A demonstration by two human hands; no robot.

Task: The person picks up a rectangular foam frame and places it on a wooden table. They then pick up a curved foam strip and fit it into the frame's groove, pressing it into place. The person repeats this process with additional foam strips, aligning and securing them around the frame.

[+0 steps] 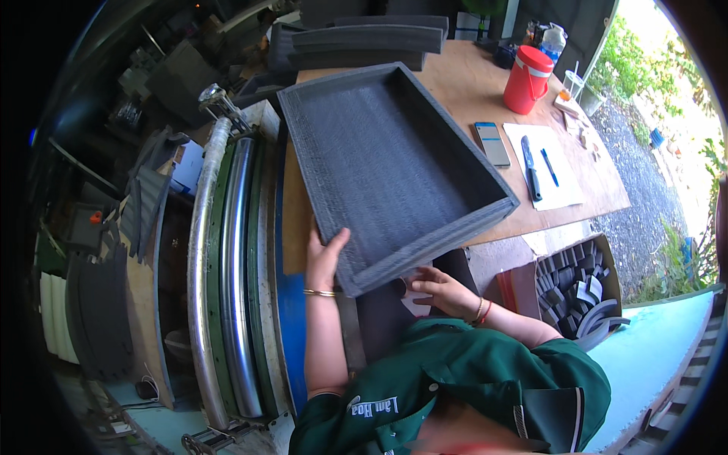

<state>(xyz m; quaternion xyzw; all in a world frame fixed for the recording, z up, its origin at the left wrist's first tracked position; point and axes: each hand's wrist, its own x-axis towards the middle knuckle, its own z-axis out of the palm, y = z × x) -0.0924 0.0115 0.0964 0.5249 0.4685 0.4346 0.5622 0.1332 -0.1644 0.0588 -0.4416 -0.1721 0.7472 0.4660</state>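
Note:
A large dark grey foam tray [379, 159] with raised walls is tilted in front of me, its open side facing up. My left hand [326, 254] grips its near left wall, thumb over the rim and fingers out of sight behind. Below the near right wall is my right hand [444, 294], fingers apart and slightly bent; it holds nothing, and its fingertips are close to the tray's underside. The tray's far part lies over a wooden table [462, 83].
On the table are a red jug [528, 80], a phone [493, 144], a knife [531, 168] and a pen [549, 167] on white paper [557, 189]. Metal rollers [241, 273] stand at left. A box of foam offcuts [572, 280] sits at right. Curved foam pieces [364, 39] lie at the back.

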